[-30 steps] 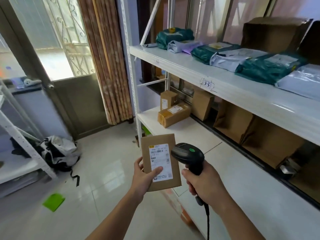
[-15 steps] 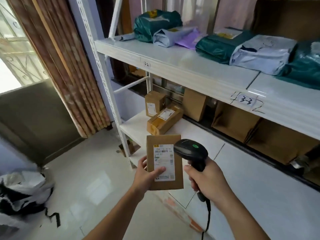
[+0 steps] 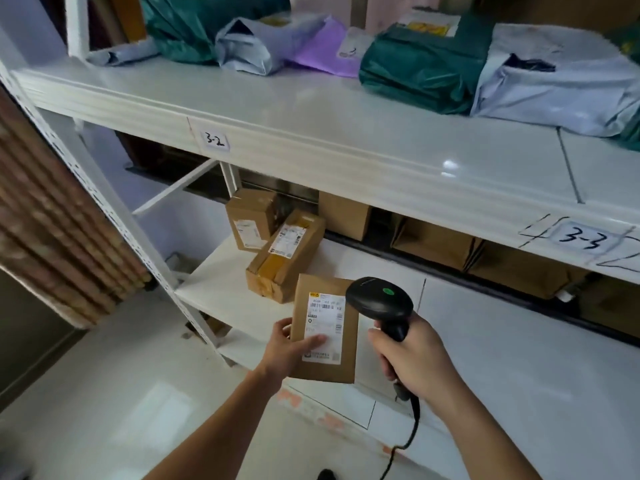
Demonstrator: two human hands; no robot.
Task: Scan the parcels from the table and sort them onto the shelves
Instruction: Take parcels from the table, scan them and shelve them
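— Closer now than a moment before?
— Yes. The white metal shelves (image 3: 311, 133) had filled my view. My left hand (image 3: 287, 348) gripped the flat brown cardboard parcel (image 3: 325, 327), fingers (image 3: 313, 341) over its label; my right hand (image 3: 415, 362) clutched the black handheld scanner (image 3: 381, 303) just beside it.
— How much was left?
— Several parcels were shelved; this one wasn't yet.

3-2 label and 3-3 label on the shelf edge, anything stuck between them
Nothing: in the head view the white shelf edge runs bare from the 3-2 label to the 3-3 label, with only a glare spot.
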